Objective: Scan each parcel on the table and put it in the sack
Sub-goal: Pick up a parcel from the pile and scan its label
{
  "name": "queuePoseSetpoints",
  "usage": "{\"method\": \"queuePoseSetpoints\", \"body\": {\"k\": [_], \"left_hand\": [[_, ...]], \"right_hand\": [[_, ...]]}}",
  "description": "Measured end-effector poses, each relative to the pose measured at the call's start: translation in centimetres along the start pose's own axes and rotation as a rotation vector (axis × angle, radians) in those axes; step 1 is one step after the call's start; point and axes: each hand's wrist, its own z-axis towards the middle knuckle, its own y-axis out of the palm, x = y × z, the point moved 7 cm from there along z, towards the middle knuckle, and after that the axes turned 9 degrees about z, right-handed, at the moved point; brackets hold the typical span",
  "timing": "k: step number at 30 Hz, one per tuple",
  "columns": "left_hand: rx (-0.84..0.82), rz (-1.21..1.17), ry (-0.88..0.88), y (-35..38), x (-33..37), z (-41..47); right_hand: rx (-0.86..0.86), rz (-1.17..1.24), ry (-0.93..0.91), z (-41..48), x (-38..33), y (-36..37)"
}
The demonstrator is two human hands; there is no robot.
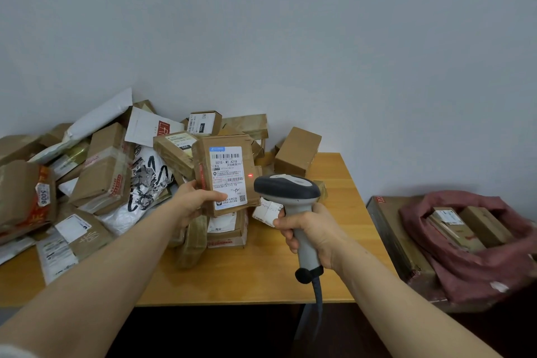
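A heap of parcels (101, 177) covers the left of the wooden table (261, 276). The left hand (193, 197) grips a small taped cardboard parcel (226, 177) by its lower left edge, above the heap, label facing the barcode scanner (287, 189). It looks light and stiff, so an edge grip should hold, though the tape may be slick. The right hand (311, 229) is wrapped round the scanner's handle. Far right, off the table, the dark red sack (479, 273) lies open with at least two cardboard boxes (482, 225) inside.

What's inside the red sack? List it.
Two brown cardboard parcels show in the mouth of the red sack: a white-labelled parcel and a plain parcel beside it. Anything deeper is hidden by them and the cloth folds.
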Motion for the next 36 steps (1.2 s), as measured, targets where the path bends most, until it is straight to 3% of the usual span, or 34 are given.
{"method": "queuePoseSetpoints", "body": {"k": [13,18,24,30,36], "left_hand": [[-0.006,0.006,0.013,0.2,-0.1,0.8],[-0.194,0.031,-0.005,3.2,0.6,0.5],[-0.572,0.104,-0.049,13.0,0.1,0.1],[-0.769,0.149,-0.121,24.1,-1.6,-1.4],[-0.868,0.281,-0.092,36.4,-0.3,-2.0]], "right_hand": [[0.041,0.036,0.021,0.2,0.7,-0.5],[0.251,0.216,-0.017,0.9,1.2,-3.6],[0.573,0.42,-0.042,-1.0,4.1,-10.3],[0.822,0.521,-0.061,-5.6,7.1,-18.5],[0.921,0.682,-0.086,-7.6,8.3,-29.8]]}}
